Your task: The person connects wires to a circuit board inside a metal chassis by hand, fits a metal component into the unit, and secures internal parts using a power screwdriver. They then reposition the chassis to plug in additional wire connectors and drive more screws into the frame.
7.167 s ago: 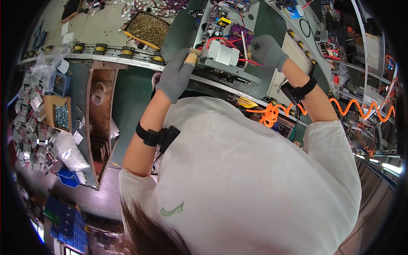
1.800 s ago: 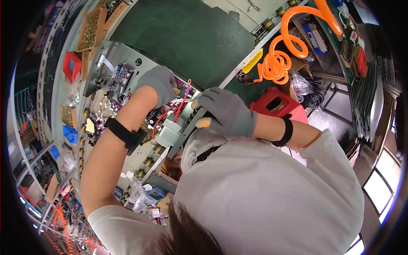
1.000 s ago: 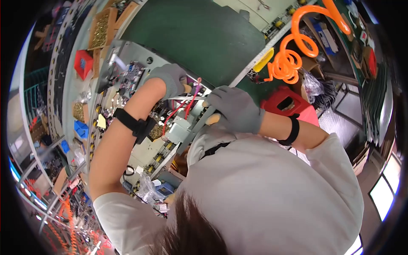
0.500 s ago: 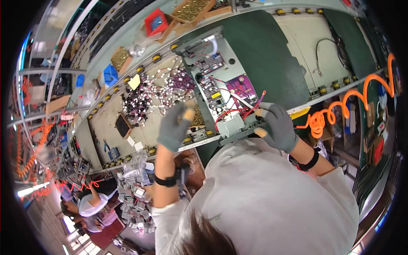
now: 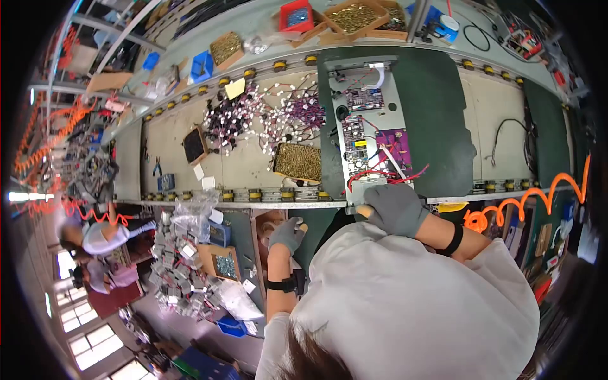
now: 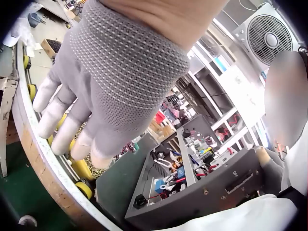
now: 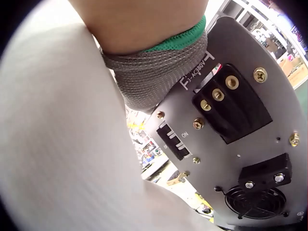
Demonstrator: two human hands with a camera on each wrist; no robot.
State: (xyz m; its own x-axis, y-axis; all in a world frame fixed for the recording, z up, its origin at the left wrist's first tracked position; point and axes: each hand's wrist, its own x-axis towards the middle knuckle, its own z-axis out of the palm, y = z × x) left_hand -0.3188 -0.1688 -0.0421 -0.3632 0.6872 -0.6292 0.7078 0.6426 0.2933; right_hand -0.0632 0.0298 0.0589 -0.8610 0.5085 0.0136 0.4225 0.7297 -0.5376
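Workshop bench, roller rail point(image 5: 255, 195) running along the near edge left of the metal case point(image 5: 394, 120). Case sits open-topped at the bench edge, circuit boards showing, end panel point(image 7: 216, 149) toward the person. Brass bits point(image 5: 299, 161) just left of the case, wire bundles point(image 5: 234, 120) farther left, green mat point(image 5: 437, 114) right of it.

Right hand point(image 5: 398, 210) lies over the case's panel end, thumb on the near side; fingertips hidden, can't tell if it grips or only rests. Left hand point(image 5: 288, 235) hangs left of the case, apart from it, fingers loosely extended, holding nothing.

Step in hand looks like minding the case's panel end. To do it well: keep right-hand pressure on the panel metal, off the boards; keep red wires point(image 5: 370, 172) at that end clear of the fingers; bring the left hand in without snagging them.
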